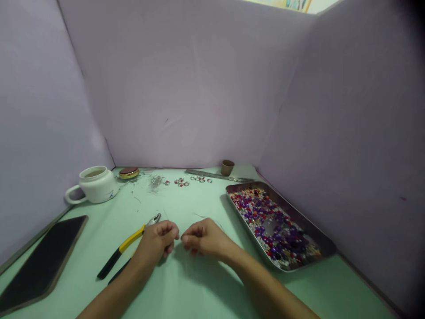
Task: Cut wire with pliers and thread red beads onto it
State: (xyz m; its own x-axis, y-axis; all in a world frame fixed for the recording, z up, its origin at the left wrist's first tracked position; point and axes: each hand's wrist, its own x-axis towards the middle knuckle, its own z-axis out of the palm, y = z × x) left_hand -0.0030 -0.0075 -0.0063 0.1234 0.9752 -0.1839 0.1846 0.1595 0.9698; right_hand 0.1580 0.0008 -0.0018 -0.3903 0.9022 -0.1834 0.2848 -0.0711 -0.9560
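Note:
My left hand [161, 239] is closed in a pinch, with a thin wire [166, 215] rising from behind its fingers. Close beside it, fingertips almost touching, my right hand [204, 239] pinches too; another fine strand of wire [206, 216] shows just behind it. What lies right between the fingertips is too small to make out. Pliers with yellow and black handles [131, 239] lie on the table, partly under my left wrist. Small rings with red beads [181, 182] sit farther back, beside a tangle of thin wire pieces [155, 182].
A metal tray [247, 237] of purple, red and pale beads stands at right. Behind are a bundle of long wires [212, 174] and a small brown cup [227, 167]. At left are a white mug [97, 185], a round gold-rimmed case [129, 173] and a dark tablet-like slab [43, 261].

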